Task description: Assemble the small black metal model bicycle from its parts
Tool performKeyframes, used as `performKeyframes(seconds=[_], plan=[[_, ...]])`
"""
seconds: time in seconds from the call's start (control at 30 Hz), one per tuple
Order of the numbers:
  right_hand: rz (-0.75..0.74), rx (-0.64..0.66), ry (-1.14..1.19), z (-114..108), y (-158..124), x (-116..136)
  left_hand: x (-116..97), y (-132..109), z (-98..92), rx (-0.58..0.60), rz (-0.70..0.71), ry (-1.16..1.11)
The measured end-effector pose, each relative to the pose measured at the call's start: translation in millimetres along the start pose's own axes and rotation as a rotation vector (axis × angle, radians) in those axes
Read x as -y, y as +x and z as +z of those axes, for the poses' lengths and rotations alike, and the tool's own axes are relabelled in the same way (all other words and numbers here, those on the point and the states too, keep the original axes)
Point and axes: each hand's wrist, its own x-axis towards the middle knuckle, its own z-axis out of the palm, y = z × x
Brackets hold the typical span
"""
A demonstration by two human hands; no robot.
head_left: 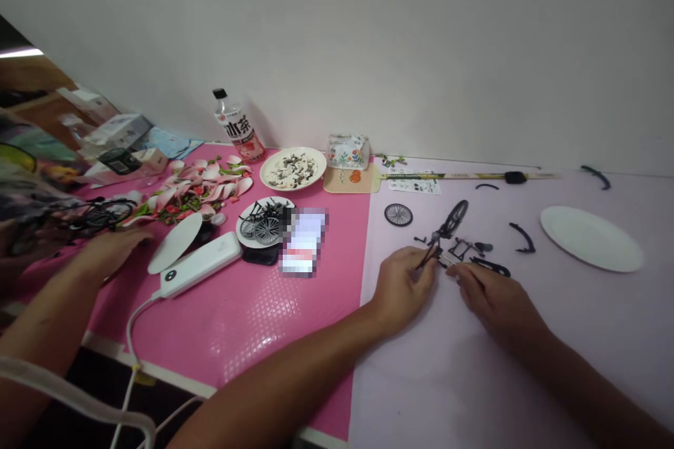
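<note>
Black bicycle-model piece [453, 219] with a wheel, right of centre in the frame, in the person's left hand [404, 287].
Left fingers closed in a pinch on it; right hand [492, 295] curled, fingertips pinching a thin metal rod [451, 260] aimed at the piece, contact unclear. Loose black parts [465, 248] just beside, loose spoked wheel [399, 215] near; white plate [592, 239] at frame right, small plate [242, 233] of bicycle parts left of centre, another person's arm [57, 309] far left.
</note>
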Motion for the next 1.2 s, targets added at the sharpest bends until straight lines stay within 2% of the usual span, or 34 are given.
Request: performKeyframes(seconds=[0.07,0.13,0.27,0.43,0.53,0.63,0.9,1.2], plan=[[0.171,-0.014,0.065,1.1,-2.7,10.8,-0.9,-1.1,-0.4,0.005,-0.007,0.011],[0.282,-0.026,0.135,2.9,-4.3,21.2,-1.8,-1.6,-0.9,0.008,-0.009,0.02],[0.356,-0.056,0.235,6.3,-4.1,31.2,-1.9,-0.6,-1.2,0.006,0.002,0.0],[0.26,-0.121,0.168,10.3,-1.9,20.2,-4.2,2.5,-2.6,-0.021,-0.056,-0.022],[0.159,-0.211,0.093,11.4,-0.1,11.8,-8.2,4.0,-4.6,-0.003,-0.094,-0.024],[0.134,-0.289,0.073,8.5,3.0,10.5,-10.7,5.2,-5.2,0.002,-0.14,-0.037],[-0.019,-0.316,0.095,1.5,12.4,17.5,-9.3,7.5,-4.5,0.082,-0.19,-0.07],[-0.045,-0.287,0.11,9.0,12.2,12.0,-10.1,11.0,-5.7,0.045,-0.304,-0.201]])
